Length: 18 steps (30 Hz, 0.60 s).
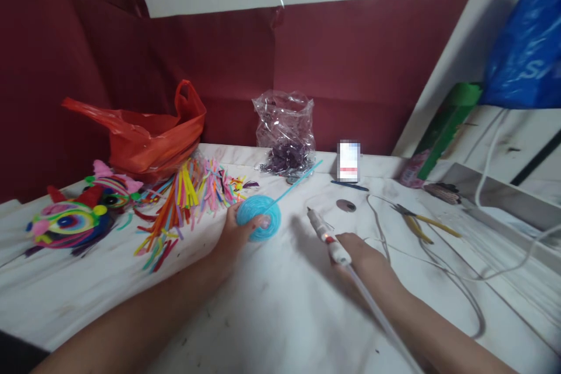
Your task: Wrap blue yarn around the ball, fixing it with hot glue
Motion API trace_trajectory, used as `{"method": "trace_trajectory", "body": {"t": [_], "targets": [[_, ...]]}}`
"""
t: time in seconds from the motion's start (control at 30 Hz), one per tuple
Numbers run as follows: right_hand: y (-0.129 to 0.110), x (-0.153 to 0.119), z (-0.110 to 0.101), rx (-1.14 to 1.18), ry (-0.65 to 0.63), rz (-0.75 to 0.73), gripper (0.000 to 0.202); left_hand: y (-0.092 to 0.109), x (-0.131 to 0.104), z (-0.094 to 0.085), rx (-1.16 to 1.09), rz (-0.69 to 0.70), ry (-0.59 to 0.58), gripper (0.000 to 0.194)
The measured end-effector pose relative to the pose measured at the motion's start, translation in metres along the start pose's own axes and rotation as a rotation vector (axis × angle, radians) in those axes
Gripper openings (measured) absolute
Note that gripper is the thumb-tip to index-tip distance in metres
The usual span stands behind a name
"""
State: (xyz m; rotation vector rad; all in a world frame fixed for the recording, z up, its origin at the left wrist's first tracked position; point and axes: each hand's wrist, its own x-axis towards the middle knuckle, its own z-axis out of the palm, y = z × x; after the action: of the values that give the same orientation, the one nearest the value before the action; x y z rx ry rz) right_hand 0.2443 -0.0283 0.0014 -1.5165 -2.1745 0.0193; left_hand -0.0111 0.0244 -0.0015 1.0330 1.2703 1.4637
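Observation:
My left hand (236, 231) grips a light-blue coil of pipe cleaner (259, 210) by its near left side, the thumb on its face. One straight end of the coil sticks out to the upper right. In my right hand (357, 254) is a white hot glue gun (326, 234), its nozzle pointing up and left toward the coil but apart from it. A small orange light glows on the gun's body. A clear glue stick (377, 310) runs out of its back end. The fingers under the gun are partly hidden.
Multicoloured pipe-cleaner pieces (186, 190) and bright fish-like figures (70, 219) lie left, before a red plastic bag (149, 134). A clear bag (287, 134) stands at the back. Yellow-handled pliers (425, 224), a grey cable (381, 228) and clear sticks (508, 263) lie right.

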Motion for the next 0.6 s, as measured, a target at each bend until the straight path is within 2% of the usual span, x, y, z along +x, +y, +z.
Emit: {"method": "trace_trajectory", "body": {"t": [0.1, 0.2, 0.47, 0.6], "targets": [[0.015, 0.010, 0.001, -0.262, -0.033, -0.025, 0.011, 0.001, 0.001, 0.000, -0.007, -0.015, 0.022, 0.067], [0.023, 0.016, 0.003, -0.374, -0.067, -0.034, 0.005, 0.003, 0.001, 0.001, 0.005, -0.022, 0.008, 0.067], [0.037, 0.022, 0.000, -0.328, -0.180, -0.047, 0.011, 0.005, -0.004, 0.002, 0.059, -0.003, -0.036, 0.066], [0.052, 0.022, -0.003, -0.322, -0.190, -0.050, 0.028, 0.006, -0.005, 0.004, 0.100, -0.001, -0.053, 0.068]]}}
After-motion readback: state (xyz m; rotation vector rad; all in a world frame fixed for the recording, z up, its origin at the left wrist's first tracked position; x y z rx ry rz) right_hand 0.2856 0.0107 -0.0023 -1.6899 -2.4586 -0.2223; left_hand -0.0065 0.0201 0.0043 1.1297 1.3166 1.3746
